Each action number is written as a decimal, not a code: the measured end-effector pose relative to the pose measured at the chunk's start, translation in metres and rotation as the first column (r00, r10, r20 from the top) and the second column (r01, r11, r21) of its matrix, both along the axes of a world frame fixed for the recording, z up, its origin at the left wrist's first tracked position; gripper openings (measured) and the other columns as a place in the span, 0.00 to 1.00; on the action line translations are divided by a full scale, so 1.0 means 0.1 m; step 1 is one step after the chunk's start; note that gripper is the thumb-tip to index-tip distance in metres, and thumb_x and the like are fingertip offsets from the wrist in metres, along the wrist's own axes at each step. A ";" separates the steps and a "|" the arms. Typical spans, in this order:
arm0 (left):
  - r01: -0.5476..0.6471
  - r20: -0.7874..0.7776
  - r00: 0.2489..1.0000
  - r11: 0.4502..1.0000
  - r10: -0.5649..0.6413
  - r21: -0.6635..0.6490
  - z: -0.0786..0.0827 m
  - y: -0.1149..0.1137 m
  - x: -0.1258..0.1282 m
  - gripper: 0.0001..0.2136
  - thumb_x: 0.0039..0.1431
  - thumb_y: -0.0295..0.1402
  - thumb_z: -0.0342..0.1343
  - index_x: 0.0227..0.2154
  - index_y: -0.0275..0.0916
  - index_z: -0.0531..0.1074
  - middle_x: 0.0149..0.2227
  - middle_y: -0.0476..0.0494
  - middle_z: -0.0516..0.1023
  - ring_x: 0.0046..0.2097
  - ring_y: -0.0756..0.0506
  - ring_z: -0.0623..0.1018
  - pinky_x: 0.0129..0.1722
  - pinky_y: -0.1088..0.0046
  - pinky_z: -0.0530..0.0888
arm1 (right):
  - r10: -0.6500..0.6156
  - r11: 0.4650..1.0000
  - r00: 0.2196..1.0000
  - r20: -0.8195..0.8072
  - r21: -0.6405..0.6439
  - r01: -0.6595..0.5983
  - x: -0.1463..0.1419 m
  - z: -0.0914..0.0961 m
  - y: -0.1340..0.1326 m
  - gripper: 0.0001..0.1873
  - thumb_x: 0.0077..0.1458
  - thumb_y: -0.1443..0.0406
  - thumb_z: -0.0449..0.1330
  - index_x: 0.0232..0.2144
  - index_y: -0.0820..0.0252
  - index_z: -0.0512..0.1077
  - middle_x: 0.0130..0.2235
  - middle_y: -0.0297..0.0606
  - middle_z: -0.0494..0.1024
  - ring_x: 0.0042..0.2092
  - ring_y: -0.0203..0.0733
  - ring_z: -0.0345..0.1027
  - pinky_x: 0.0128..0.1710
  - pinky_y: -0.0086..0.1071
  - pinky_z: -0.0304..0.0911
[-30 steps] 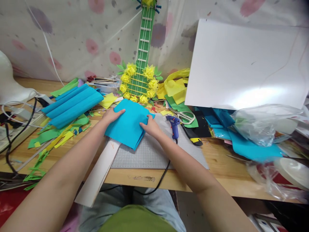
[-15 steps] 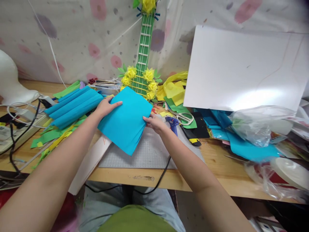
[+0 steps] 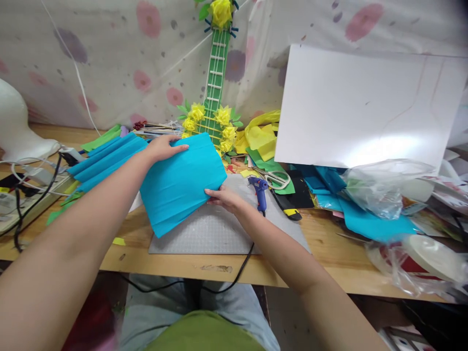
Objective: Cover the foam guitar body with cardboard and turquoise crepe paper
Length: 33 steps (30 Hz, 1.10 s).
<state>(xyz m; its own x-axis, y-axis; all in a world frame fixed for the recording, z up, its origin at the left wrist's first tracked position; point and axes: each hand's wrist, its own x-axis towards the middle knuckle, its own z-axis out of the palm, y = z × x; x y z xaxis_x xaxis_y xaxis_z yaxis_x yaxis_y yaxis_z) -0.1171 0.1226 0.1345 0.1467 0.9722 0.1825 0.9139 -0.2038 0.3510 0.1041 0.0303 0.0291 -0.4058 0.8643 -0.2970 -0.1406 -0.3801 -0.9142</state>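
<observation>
A folded stack of bright blue crepe paper is lifted and tilted above the grey cutting mat. My left hand grips its upper left edge, fingers lying over the top. My right hand pinches its lower right corner from beneath. Left of them lies a pile of pleated blue paper.
A blue glue gun lies right of the mat with its cord over the table edge, near scissors and a black-and-yellow knife. A green paper guitar with yellow flowers leans behind. White board, plastic bags and paper scraps crowd the right.
The blue stack rose off the mat and swung left, its top edge tipping up. My left hand moved up and back, my right slid under the corner. The white strip left of the mat is gone.
</observation>
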 end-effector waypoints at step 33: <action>-0.028 0.093 0.995 0.995 0.037 -0.097 -0.39 -0.05 0.05 0.29 0.50 0.53 0.50 0.52 0.42 0.67 0.56 0.45 0.69 0.55 0.41 0.69 0.53 0.69 0.64 | -0.536 0.758 0.686 0.492 0.638 0.134 -0.08 -0.06 0.48 0.21 0.60 0.58 0.47 0.51 0.62 0.65 0.55 0.46 0.67 0.57 0.43 0.58 0.57 0.38 0.50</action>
<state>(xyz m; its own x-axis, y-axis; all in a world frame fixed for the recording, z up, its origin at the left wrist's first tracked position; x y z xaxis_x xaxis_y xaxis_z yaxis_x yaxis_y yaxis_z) -0.1123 0.1180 0.0956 0.1017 0.9898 0.0999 0.8814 -0.1362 0.4524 0.0963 0.0788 0.0233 0.0504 0.9831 0.1759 0.5066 0.1267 -0.8528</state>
